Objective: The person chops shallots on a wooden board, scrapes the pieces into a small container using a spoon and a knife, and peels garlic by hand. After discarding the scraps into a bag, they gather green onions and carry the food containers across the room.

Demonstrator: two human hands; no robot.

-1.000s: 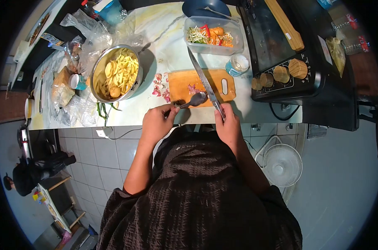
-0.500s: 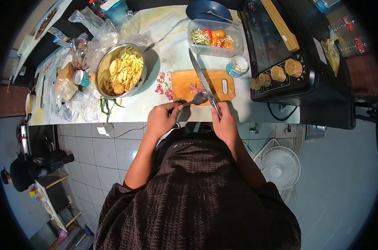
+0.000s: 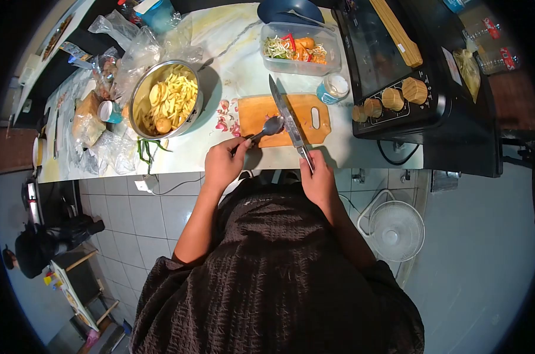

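My left hand (image 3: 225,162) is closed around the handle of a spoon (image 3: 273,125), whose bowl is over the wooden cutting board (image 3: 257,109). In my right hand (image 3: 319,180) is the handle of a long kitchen knife (image 3: 286,112). Its blade points up and to the left across the board, with its edge close to the spoon's bowl. The chopped reddish pieces on the board are largely hidden behind the spoon and blade. Shallot peelings (image 3: 223,115) lie on the counter just left of the board.
A metal pot (image 3: 136,105) of cut potatoes stands left, with green chillies (image 3: 146,150) below it. Behind the board are a plastic container (image 3: 303,66) of vegetables and a small jar (image 3: 332,88). A black oven (image 3: 397,125) stands right; a person (image 3: 34,245) is far left.
The knife and spoon have shifted slightly relative to the board, and the reddish pieces between them are now mostly covered. Both hands keep their hold. The whole view has tilted a little.
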